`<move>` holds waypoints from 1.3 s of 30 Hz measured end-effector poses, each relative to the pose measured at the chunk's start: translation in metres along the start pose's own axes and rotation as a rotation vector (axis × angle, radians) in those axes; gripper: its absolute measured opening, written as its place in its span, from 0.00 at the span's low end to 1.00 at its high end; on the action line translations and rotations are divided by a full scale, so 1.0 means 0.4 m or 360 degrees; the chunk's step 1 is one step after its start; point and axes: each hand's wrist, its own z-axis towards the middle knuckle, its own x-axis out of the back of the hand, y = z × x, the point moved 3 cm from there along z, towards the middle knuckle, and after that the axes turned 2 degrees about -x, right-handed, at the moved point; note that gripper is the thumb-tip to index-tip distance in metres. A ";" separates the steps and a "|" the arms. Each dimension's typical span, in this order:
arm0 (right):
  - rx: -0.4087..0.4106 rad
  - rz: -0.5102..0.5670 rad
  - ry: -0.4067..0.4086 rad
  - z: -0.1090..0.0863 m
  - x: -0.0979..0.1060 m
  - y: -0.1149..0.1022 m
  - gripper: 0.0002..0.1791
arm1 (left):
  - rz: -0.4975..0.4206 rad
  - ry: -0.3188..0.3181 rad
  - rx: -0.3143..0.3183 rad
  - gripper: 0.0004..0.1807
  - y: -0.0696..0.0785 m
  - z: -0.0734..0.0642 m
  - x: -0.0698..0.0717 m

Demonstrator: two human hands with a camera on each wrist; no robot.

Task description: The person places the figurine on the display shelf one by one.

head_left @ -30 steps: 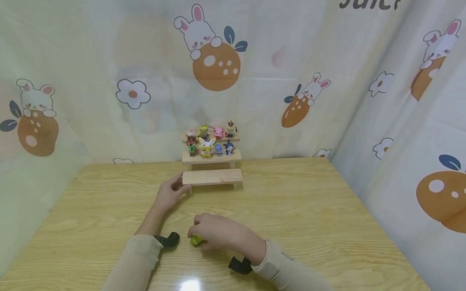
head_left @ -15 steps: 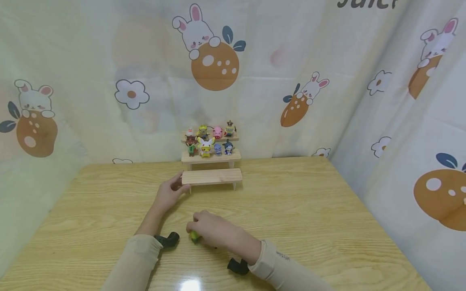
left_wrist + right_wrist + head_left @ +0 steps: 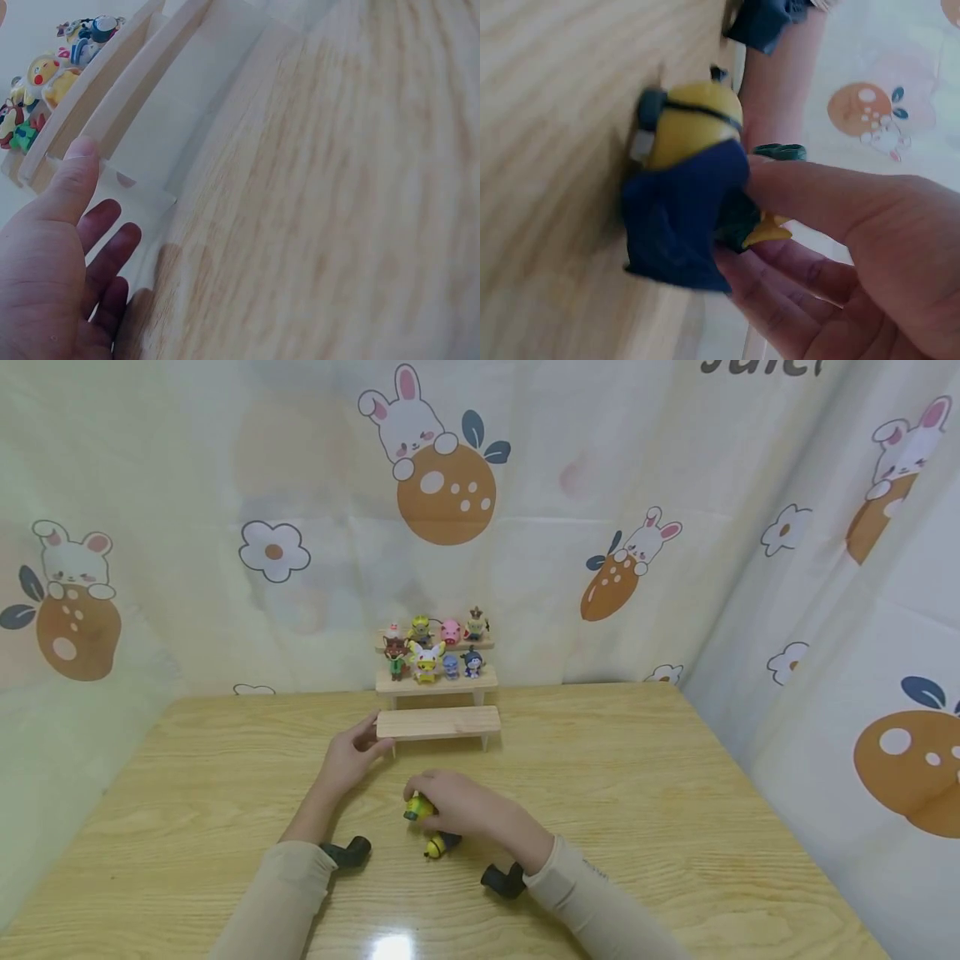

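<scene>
My left hand (image 3: 347, 763) holds the left end of the low front step of a wooden display stand (image 3: 442, 723); in the left wrist view its thumb lies on the step's edge and the other visible fingers hang loosely curled. My right hand (image 3: 468, 806) pinches a small yellow-and-green figurine (image 3: 420, 809) between thumb and fingers, in front of the stand. Close under that hand is a yellow Minion figurine (image 3: 436, 846) with goggles and a dark blue cape (image 3: 682, 217), apparently face down on the table. It partly hides the held figurine in the right wrist view.
Several small figurines stand on the two higher steps, among them a pink pig (image 3: 450, 632), a fox in green (image 3: 396, 662) and a yellow-and-white one (image 3: 426, 664). The wood-grain table (image 3: 600, 793) ends at a printed curtain (image 3: 540, 568).
My right hand has moved forward with the yellow-and-green figurine, and the Minion figurine has come into view beneath it. The left hand has stayed on the stand.
</scene>
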 end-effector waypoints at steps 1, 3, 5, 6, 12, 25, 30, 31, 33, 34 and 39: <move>-0.0006 0.0030 0.0012 0.002 0.006 0.005 0.18 | -0.0002 0.0002 -0.0003 0.41 0.000 0.001 0.000; -0.0009 0.0083 0.0045 0.006 0.019 0.013 0.18 | -0.0014 0.0007 -0.0011 0.42 -0.002 0.002 0.002; -0.0029 0.0154 0.0076 0.009 0.031 0.020 0.18 | -0.0032 0.0011 -0.0024 0.41 -0.003 0.002 0.003; -0.0041 0.0188 0.0092 0.009 0.037 0.022 0.18 | -0.0038 0.0011 -0.0029 0.41 -0.002 0.002 0.004; -0.0071 0.0387 0.0202 0.012 0.054 0.039 0.19 | -0.0062 0.0020 -0.0046 0.41 0.003 -0.003 0.010; -0.0097 0.0556 0.0324 0.019 0.060 0.063 0.19 | -0.0062 0.0021 -0.0040 0.41 0.008 -0.006 0.012; -0.0087 0.0575 0.0306 0.025 0.055 0.076 0.17 | -0.0066 0.0009 -0.0029 0.41 0.005 -0.006 0.009; -0.0089 0.0574 0.0309 0.027 0.054 0.079 0.16 | -0.0065 0.0005 -0.0028 0.41 0.006 -0.005 0.008; -0.0093 0.0587 0.0338 0.035 0.054 0.088 0.17 | -0.0065 0.0000 -0.0033 0.41 0.007 -0.004 0.005; -0.0090 0.0606 0.0366 0.041 0.056 0.092 0.17 | -0.0069 -0.0001 -0.0033 0.41 0.007 -0.004 0.004; -0.0096 0.0710 0.0535 0.078 0.083 0.105 0.19 | -0.0091 0.0007 -0.0058 0.41 0.007 -0.001 0.000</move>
